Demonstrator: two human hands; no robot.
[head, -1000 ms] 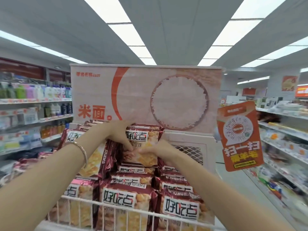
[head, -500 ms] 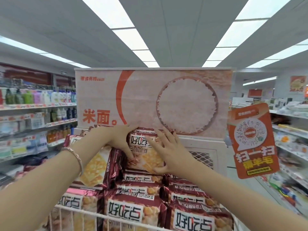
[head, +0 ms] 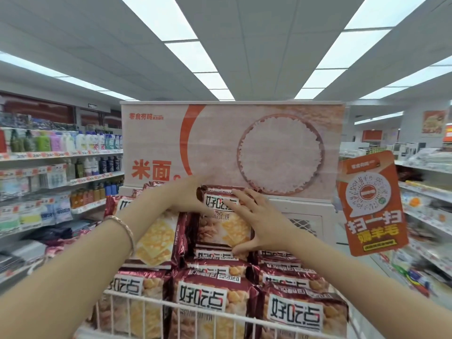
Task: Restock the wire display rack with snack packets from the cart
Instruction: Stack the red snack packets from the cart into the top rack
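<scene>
A maroon snack packet [head: 221, 228] stands upright at the top back of the white wire display rack [head: 151, 298]. My left hand [head: 188, 199] holds the packet's upper left edge, one digit lying across its front. My right hand [head: 261, 221] presses on the packet's right side with spread, straight fingers and the thumb under its bottom edge. Several matching packets [head: 203, 297] fill the tiers below. The cart is out of view.
A yellow-cracker packet [head: 156, 241] leans at the left of the held one. A large rice poster [head: 244, 143] rises behind the rack. An orange QR sign [head: 371, 209] hangs at the right. Stocked shelves line the left [head: 61, 155] and right [head: 428, 192] aisles.
My right hand has spread flat over the packet's right side, and its thumb has dropped under the bottom edge. The packet now stands a little more upright against the poster.
</scene>
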